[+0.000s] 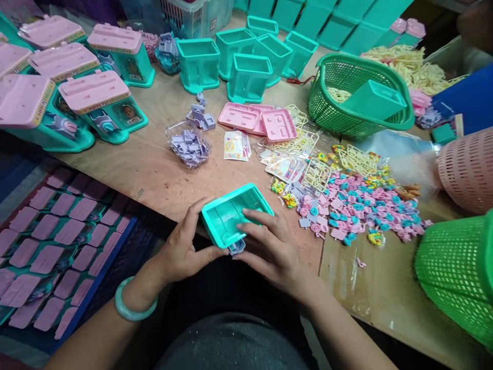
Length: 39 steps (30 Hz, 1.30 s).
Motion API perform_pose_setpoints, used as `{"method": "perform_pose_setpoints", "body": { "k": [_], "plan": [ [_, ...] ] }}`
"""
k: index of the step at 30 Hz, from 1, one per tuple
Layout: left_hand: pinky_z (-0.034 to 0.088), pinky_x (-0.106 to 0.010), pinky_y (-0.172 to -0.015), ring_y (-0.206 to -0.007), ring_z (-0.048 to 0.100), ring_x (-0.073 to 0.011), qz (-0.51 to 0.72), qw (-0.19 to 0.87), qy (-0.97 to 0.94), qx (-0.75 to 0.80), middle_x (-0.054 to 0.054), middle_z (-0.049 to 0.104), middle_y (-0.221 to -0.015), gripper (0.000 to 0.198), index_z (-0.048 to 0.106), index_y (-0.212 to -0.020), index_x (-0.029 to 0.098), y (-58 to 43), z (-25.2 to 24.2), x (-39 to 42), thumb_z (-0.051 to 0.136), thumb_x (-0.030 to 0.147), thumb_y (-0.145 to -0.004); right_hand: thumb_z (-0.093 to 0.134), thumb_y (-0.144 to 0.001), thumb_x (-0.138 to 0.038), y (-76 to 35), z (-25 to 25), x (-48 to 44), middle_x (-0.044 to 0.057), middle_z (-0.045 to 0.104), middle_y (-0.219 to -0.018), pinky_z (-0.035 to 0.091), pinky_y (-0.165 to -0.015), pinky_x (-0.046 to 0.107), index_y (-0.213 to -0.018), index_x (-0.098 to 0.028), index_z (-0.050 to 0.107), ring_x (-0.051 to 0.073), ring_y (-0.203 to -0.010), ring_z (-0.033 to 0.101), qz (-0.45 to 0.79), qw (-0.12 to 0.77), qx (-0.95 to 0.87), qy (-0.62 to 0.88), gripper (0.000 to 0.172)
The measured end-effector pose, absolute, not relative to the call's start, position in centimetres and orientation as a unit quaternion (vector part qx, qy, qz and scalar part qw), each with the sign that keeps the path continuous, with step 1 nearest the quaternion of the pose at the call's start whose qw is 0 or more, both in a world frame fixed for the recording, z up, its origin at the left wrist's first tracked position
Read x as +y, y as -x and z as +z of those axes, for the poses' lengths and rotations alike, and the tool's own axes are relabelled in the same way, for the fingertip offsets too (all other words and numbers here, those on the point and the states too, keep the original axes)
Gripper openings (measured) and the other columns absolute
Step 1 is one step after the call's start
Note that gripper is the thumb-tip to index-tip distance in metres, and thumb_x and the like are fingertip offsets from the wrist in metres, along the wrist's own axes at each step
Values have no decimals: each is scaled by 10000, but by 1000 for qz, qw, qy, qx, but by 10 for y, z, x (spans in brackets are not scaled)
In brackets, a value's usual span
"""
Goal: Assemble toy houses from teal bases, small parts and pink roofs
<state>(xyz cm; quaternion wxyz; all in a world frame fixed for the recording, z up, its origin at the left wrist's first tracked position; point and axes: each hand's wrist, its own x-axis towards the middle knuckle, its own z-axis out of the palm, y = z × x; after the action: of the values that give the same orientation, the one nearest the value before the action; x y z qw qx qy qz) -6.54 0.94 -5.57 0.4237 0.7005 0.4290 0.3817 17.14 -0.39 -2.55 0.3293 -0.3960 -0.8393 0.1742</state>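
Between my hands is a teal plastic box (221,226), tilted so that its hollow inside faces me. My left hand (185,241) is wrapped round its left side, thumb along the near edge. With the fingers of my right hand (273,241) reaching over the rim into the box, its thumb presses at a small lavender part (236,247) on the near wall. Part of that lavender piece is hidden by the fingers. Beyond the box, a clear tray (188,146) holds several lavender parts, beside pink lids (279,125) and sticker sheets (235,145).
Teal boxes (198,64) stand at the back, with pink-topped toy houses (96,95) on the left. Small pink and blue parts (358,205) are heaped to the right, near green baskets (358,121) and a pink basket (468,167). Below left sits a crate of pink-topped pieces (69,231).
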Motion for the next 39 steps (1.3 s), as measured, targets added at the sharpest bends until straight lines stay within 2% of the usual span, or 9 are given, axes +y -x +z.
{"method": "perform_pose_setpoints", "body": {
  "k": [2,6,13,19,21,27,31,35,39],
  "plan": [
    [494,-420,-1069,-1329,545,-317,405,484,-639,439,-139,533,-1449,809,340,-1480,256,63,-49,14,774,447,-824,671,-945,-302,-172,-13,7,132,554,-1423,425,-1132,528,-1437,-242,468,279,-1343,510,189,307,-849,387,536],
    [556,-340,-960,-1195,646,-258,458,564,-537,429,-117,644,-1310,543,470,-1316,211,53,-31,19,696,453,-885,683,-928,-345,-170,7,26,97,506,-1463,446,-1111,514,-1471,-300,454,287,-1351,492,232,311,-830,402,591],
    [576,-370,-901,-1110,681,-293,479,565,-476,474,-119,702,-1188,587,541,-1267,159,46,-23,20,725,478,-809,653,-910,-315,-158,11,42,85,464,-1454,385,-1167,496,-1440,-297,502,278,-1398,424,299,322,-803,402,552],
    [551,-403,-982,-1214,645,-317,470,594,-437,486,-175,635,-1342,1002,245,-1527,152,46,-23,18,785,431,-730,643,-886,-292,-148,17,47,92,503,-1376,436,-1123,437,-1365,-258,558,263,-1336,486,334,318,-782,420,488],
    [546,-406,-994,-1224,642,-319,473,594,-432,486,-187,625,-1361,1011,204,-1544,142,44,-22,17,759,443,-756,643,-882,-295,-144,20,49,94,511,-1361,441,-1115,437,-1350,-251,561,263,-1323,495,344,315,-776,425,477],
    [554,-414,-982,-1214,644,-312,472,554,-459,509,-174,645,-1312,860,259,-1521,133,41,-20,17,659,470,-839,637,-888,-285,-136,20,51,96,523,-1294,475,-1074,467,-1285,-244,579,268,-1249,535,343,309,-757,463,403],
    [489,-471,-1083,-1353,539,-327,440,576,-490,484,-193,522,-1483,942,153,-1561,184,48,-25,11,684,449,-829,645,-921,-299,-148,19,43,104,516,-1331,504,-1054,444,-1303,-258,558,258,-1263,543,311,303,-802,411,395],
    [447,-519,-1121,-1389,490,-371,386,478,-601,512,-189,480,-1510,1028,239,-1526,222,54,-36,-1,817,314,-681,671,-923,-285,-167,8,24,121,495,-1387,525,-1041,433,-1235,-260,584,263,-1302,529,261,293,-842,371,325],
    [471,-534,-1097,-1345,532,-385,354,350,-696,518,-203,487,-1478,1038,240,-1497,218,53,-48,-10,812,226,-632,650,-941,-263,-175,-14,6,144,518,-1356,511,-1053,505,-1259,-237,560,296,-1319,513,245,286,-855,357,332]
  ]
}}
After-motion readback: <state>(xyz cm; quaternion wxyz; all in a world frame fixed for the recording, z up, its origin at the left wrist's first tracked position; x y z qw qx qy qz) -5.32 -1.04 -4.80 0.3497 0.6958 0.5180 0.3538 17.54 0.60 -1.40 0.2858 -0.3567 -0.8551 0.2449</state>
